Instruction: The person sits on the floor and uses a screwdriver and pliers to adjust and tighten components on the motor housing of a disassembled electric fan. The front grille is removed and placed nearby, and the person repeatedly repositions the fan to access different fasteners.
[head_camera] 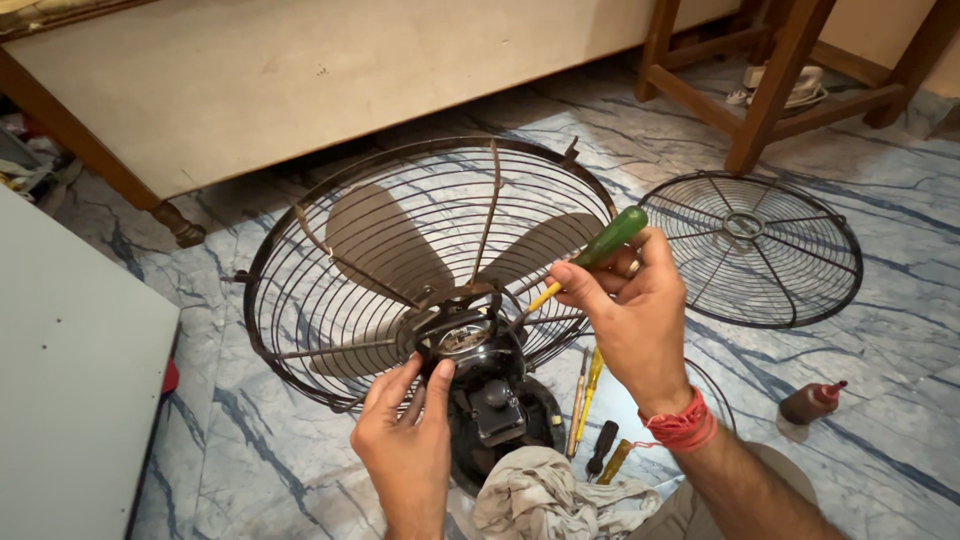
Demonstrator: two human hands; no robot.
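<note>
Gripping a green-handled screwdriver point(604, 243), right hand point(630, 315) has its fingers wrapped tight round the handle, yellow shaft angled down-left toward the fan motor hub point(468, 340) at frame centre. Left hand point(408, 440) sits lower centre, thumb and index fingertips pressed against the hub's lower-left edge, other fingers loosely curled. Rear wire guard point(330, 290) with 3 brown blades point(385, 245) tilts up behind the hub. Detached front guard point(752, 248) lies flat, right of frame. Spare screwdrivers point(590, 400), rag point(540, 495) and small brown bottle point(810, 403) rest on the marble floor point(880, 330).
</note>
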